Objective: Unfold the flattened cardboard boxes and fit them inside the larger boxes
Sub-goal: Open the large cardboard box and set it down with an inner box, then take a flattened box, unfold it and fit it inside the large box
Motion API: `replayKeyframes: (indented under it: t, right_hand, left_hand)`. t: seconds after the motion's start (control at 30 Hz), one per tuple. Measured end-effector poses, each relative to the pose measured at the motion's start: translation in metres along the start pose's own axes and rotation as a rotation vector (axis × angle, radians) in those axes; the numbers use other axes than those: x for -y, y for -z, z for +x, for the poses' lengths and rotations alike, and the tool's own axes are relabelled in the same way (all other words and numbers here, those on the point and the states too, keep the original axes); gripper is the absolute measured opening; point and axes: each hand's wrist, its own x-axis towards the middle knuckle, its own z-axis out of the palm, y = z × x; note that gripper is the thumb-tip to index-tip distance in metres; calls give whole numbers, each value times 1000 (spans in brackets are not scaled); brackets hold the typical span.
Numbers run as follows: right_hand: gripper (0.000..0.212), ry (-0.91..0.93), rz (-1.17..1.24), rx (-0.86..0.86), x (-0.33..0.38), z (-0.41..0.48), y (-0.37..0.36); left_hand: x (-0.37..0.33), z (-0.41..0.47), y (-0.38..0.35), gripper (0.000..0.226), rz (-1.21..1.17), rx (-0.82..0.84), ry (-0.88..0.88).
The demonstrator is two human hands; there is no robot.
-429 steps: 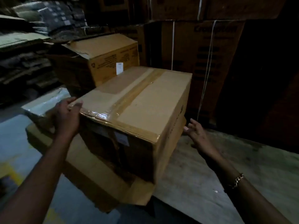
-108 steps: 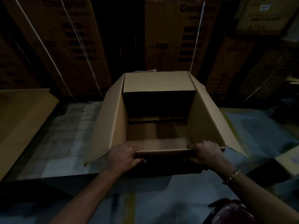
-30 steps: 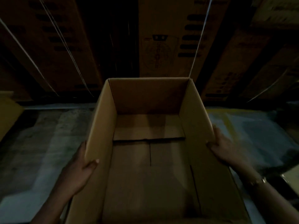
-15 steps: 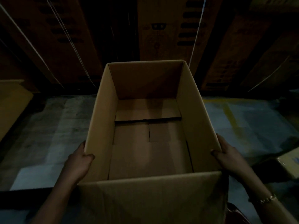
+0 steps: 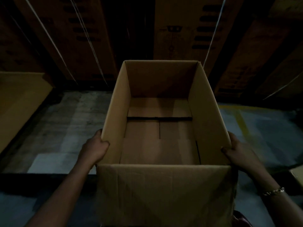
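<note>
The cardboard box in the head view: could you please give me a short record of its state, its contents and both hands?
box: cardboard box, unfolded, top open
inside: empty, bottom flaps folded shut
left: left hand grips left wall
right: right hand grips right wall, bracelet on wrist
behind: stacked cartons
</note>
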Motion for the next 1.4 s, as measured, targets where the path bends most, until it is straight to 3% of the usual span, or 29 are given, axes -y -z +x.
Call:
replayKeyframes:
  t: [0.07, 0.17, 0.3, 0.5, 0.63, 0.77, 0.87, 1.0, 1.1, 1.2, 1.27, 1.33, 1.4]
  right_hand:
    - [64, 31, -22, 1, 1, 0, 2]
    - [79, 22, -109, 6, 17, -8, 10]
    - [96, 109, -130, -124, 62, -28, 10]
    - [83, 364, 13, -115, 181, -45, -21]
    - [77, 565, 152, -16, 278, -56, -65]
    - [85, 720, 338, 172, 381, -82, -122]
    - [75, 797, 363, 255, 451, -103, -171]
    - [97, 827, 432, 398, 528, -132, -228]
    - [85, 845, 431, 447, 570, -145, -263]
    - [76, 867, 400, 467, 612, -148, -289]
    - [79, 871, 413, 497, 641, -145, -301]
    - [93, 870, 449, 537, 672, -141, -313]
    - [93, 875, 467, 569, 704, -136, -327]
  left_hand:
    - [1, -3, 7, 56, 39, 10, -31]
    - [6, -13, 24, 73, 27, 34, -80]
    - [28, -30, 56, 79, -69, -92, -88]
    - [96, -49, 140, 80, -278, -323, -121]
    - [151, -58, 206, 64, -339, -483, -122]
    - [219, -62, 277, 62, -302, -607, -100]
    - [266, -64, 325, 58, -333, -694, -59]
    - [323, -63, 383, 50, -365, -738, -10]
    - [358, -59, 418, 62, -388, -731, 8]
    - [387, -46, 447, 53, -421, -753, 20]
    - [405, -33, 465, 51, -455, -754, 13]
    - [418, -20, 484, 60, -484, -754, 14]
    - [431, -6, 503, 70, -501, -761, 11]
